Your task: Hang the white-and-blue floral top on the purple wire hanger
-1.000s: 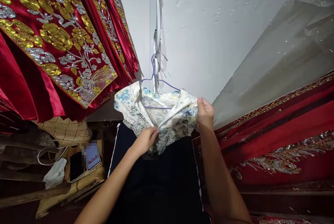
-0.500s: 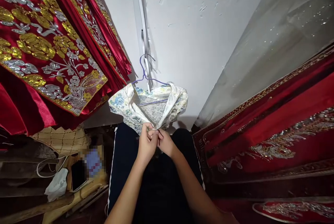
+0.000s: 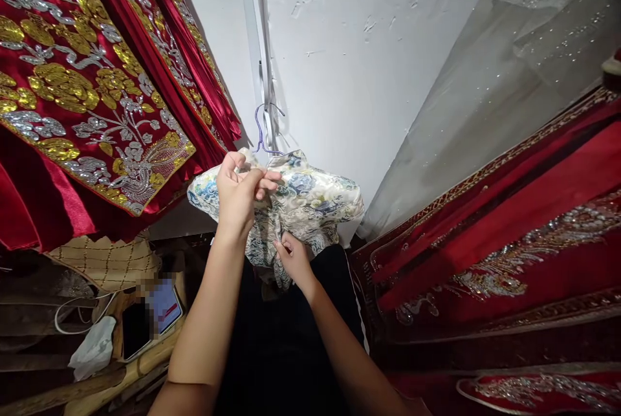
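Observation:
A white floral blouse (image 3: 320, 193) with blue flowers hangs on a purple wire hanger (image 3: 261, 128) in front of me. Over its collar area, my left hand (image 3: 240, 193) is raised with several fingers stretched out and apart; it hides part of the neckline. My right hand (image 3: 294, 257) is lower down, thumb and fingers pinching the front edge of the blouse. The blouse's lower part rests against my dark trousers (image 3: 281, 345).
Red garments with gold and silver sequins (image 3: 111, 92) hang at the left. Red beaded garments (image 3: 485, 235) and a sheer white sparkly fabric (image 3: 509, 73) are at the right. A phone (image 3: 136, 328) and crumpled tissue (image 3: 94, 346) lie on a wooden surface at lower left.
My left hand has left the fastening point and moved up to the collar. The blouse's open front now lies closed over the hanger bar. My right hand still grips the front, slightly lower.

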A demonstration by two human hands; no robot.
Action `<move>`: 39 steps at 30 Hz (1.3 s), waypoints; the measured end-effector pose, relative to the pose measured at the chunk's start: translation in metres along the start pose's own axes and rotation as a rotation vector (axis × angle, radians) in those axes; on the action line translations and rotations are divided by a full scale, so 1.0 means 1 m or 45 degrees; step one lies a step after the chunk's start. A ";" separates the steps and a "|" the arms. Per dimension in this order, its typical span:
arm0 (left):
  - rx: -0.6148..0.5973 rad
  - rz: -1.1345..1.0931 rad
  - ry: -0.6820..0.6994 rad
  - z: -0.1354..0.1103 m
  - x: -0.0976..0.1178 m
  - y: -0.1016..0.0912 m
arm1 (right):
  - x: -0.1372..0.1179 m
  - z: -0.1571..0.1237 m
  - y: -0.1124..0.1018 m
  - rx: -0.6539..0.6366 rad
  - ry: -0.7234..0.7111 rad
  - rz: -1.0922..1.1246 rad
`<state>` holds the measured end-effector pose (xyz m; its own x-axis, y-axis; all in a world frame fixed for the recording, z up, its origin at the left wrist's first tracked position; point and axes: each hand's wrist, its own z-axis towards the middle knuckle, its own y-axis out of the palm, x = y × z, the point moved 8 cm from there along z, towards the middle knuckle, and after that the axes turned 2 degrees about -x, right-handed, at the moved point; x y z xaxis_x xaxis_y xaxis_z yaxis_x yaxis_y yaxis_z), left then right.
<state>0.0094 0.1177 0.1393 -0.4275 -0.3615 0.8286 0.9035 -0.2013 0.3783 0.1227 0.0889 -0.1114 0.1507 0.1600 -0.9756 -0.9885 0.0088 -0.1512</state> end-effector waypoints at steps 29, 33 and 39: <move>-0.062 0.300 -0.051 -0.033 -0.061 -0.012 | -0.241 0.051 -0.064 0.122 -0.765 -0.439; -0.067 0.192 -0.227 -0.050 -0.097 -0.019 | -0.254 0.053 -0.072 0.142 -0.743 -0.297; -0.013 0.299 0.013 -0.042 -0.052 -0.012 | -0.239 0.049 -0.062 -0.057 -0.607 -0.466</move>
<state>0.0190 0.1005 0.0746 -0.2058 -0.4085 0.8892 0.9779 -0.1195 0.1715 0.1476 0.0984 0.1386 0.4471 0.5795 -0.6814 -0.8706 0.1071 -0.4802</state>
